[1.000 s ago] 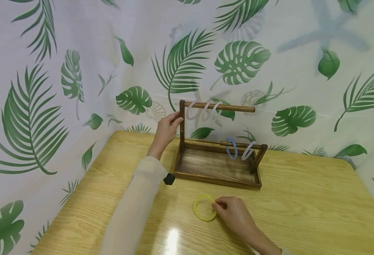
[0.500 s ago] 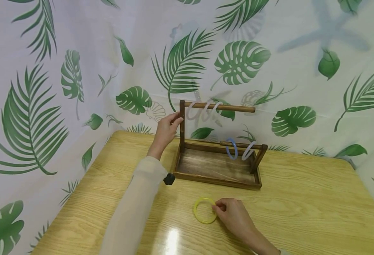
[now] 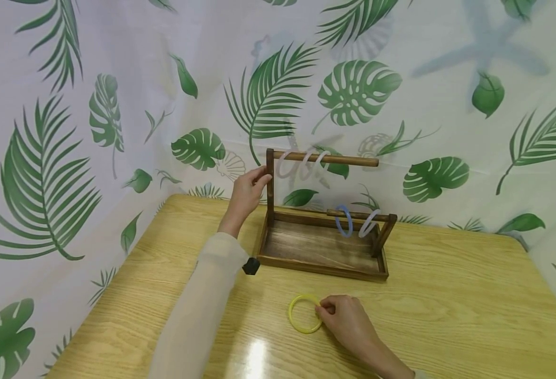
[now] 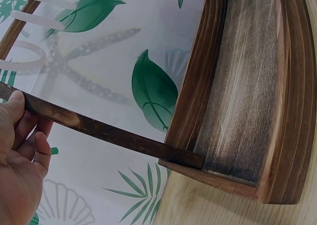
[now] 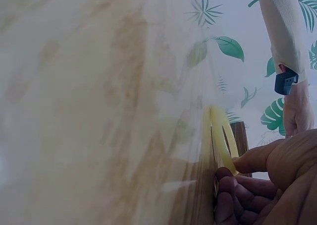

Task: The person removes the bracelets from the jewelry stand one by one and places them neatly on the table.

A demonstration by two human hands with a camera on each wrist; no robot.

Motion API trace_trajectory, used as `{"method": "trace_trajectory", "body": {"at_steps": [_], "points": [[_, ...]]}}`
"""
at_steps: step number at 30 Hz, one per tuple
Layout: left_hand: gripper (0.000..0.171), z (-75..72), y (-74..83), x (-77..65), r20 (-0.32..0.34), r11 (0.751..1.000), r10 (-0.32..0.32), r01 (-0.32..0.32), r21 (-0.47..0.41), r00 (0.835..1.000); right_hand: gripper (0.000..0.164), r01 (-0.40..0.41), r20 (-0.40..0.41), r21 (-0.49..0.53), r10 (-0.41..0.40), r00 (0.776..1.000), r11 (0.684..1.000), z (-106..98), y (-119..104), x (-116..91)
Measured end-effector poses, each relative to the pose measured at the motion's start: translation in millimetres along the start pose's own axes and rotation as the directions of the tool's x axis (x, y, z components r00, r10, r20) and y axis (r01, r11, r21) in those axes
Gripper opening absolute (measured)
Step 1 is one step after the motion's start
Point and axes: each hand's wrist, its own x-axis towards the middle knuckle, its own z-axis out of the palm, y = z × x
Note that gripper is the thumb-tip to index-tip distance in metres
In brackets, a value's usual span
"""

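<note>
My left hand [image 3: 246, 195] pinches the tall post [image 3: 270, 187] of a dark wooden bangle rack; in the left wrist view its thumb and fingers hold the post [image 4: 99, 128] from either side. Low over the table in front of the rack, my right hand [image 3: 349, 322] pinches a yellow bangle [image 3: 290, 314] by its right side. The right wrist view has thumb and fingertips on the lower end of that bangle [image 5: 221, 140], seen nearly edge-on. Whether the bangle touches the table is unclear.
Three pale bangles hang on the upper bar [image 3: 349, 160], whose right end is free. A blue bangle [image 3: 351, 226] and a whitish one [image 3: 364, 230] hang on the lower bar. Below lies the rack's tray [image 3: 323, 269], near the leaf-print backdrop [image 3: 448, 121].
My right hand and the yellow bangle have dropped slightly toward the table's front, and the bangle's tilt has changed a little. The left hand and rack have stayed put.
</note>
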Motion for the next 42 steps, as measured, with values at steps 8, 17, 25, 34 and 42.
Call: {"method": "trace_trajectory", "body": {"at_steps": [8,17,25,34,42], "points": [[0.04,0.0,-1.1,-0.5,-0.001,1.0,-0.006,0.006,-0.005,1.0,0.005,0.002,0.016,0.006,-0.003,1.0,1.0,-2.4,-1.2,-0.4],[0.04,0.3,-0.3,0.4,-0.003,1.0,-0.013,0.013,0.001,1.0,0.005,0.001,0.018,0.013,-0.001,1.0,1.0,-0.6,-0.7,-0.3],[0.04,0.6,-0.1,0.5,-0.004,1.0,-0.016,0.016,0.004,1.0,0.005,0.002,0.022,0.025,-0.003,1.0,1.0,-0.1,0.7,-1.2],[0.04,-0.4,1.2,0.7,-0.004,1.0,-0.022,0.022,0.013,1.0,0.004,0.003,0.028,0.051,-0.005,1.0,0.999,-3.9,0.5,-1.6],[0.039,-1.2,2.3,0.5,0.002,1.0,-0.014,0.014,0.006,1.0,0.005,-0.016,0.02,0.065,0.015,1.0,0.998,-7.6,-1.9,-2.4]]}}
